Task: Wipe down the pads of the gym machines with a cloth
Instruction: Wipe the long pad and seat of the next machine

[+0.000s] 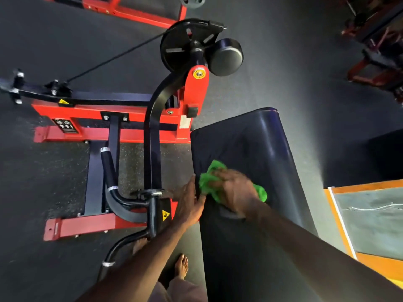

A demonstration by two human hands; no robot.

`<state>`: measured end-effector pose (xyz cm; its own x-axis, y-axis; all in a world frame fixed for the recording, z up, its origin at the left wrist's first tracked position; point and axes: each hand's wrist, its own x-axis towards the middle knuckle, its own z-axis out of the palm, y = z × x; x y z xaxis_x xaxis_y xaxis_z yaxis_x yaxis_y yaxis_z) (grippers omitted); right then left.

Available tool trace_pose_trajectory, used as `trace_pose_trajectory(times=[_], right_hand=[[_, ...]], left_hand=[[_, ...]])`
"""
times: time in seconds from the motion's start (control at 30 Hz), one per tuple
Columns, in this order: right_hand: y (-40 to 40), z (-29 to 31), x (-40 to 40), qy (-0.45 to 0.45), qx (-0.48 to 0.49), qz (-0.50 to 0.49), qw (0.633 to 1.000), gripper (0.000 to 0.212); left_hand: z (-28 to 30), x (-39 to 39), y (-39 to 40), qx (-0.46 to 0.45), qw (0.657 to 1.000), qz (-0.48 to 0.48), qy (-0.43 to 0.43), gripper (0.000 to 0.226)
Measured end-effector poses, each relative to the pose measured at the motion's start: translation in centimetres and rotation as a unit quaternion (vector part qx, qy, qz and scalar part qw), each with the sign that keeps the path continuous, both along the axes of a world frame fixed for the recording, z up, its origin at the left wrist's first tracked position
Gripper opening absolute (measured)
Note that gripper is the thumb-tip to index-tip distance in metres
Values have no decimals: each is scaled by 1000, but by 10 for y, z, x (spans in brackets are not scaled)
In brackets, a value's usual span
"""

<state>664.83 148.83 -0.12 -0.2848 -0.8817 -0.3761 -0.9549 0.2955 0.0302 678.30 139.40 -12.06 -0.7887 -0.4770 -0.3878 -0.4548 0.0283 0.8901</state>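
Two bare hands work on one long dark bench pad (244,149) that runs from the bottom centre of the view up toward one o'clock. The right hand (236,194) lies palm down on a crumpled green cloth (209,182), pressing it flat against the pad's top face; its fingers are curled over the cloth's upper folds and held close together, though motion blur hides their exact spacing. Green folds show at the hand's ten o'clock and again at its three o'clock, so the cloth spreads under the whole palm. The left hand (189,203) rests at nine o'clock of the cloth, on the pad's left edge, fingers straight and pressed together, the fingertips pointing to twelve o'clock and the thumb just touching the cloth's lower corner.

At ten o'clock of the pad stands a red machine frame (87,131) with a curved black lever arm (152,127) rising to a black cam wheel (185,46). A round black roller pad (226,57) sits at three o'clock of that wheel. A black handle bar (110,171) with chrome rings lies at nine o'clock of the left hand. Bare feet (181,265) stand on the dark rubber floor (43,171) at six o'clock, beside the pad's left edge. An orange-bordered mat (370,214) lies at four o'clock.
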Motion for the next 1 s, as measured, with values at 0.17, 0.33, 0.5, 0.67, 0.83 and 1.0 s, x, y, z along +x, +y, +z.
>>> trace_pose_trajectory(times=[0.17, 0.33, 0.5, 0.67, 0.83, 1.0], right_hand=[[15, -3, 6, 60, -47, -157, 985, 52], [42, 8, 14, 11, 10, -11, 1000, 48], [26, -12, 51, 11, 2, -135, 991, 56], [51, 1, 63, -26, 90, -4, 996, 87], [24, -12, 67, 31, 25, -189, 981, 63], [71, -4, 93, -24, 99, -25, 995, 83]], left_hand=[[-1, 6, 34, -84, 996, 13, 22, 67], [-15, 20, 46, -48, 990, 99, 85, 54], [-12, 16, 32, 7, 982, 172, 80, 40], [-37, 12, 6, 83, 984, 155, 43, 36], [-5, 2, 0, 48, 992, 116, 24, 44], [7, 10, 13, -64, 995, 58, 41, 54]])
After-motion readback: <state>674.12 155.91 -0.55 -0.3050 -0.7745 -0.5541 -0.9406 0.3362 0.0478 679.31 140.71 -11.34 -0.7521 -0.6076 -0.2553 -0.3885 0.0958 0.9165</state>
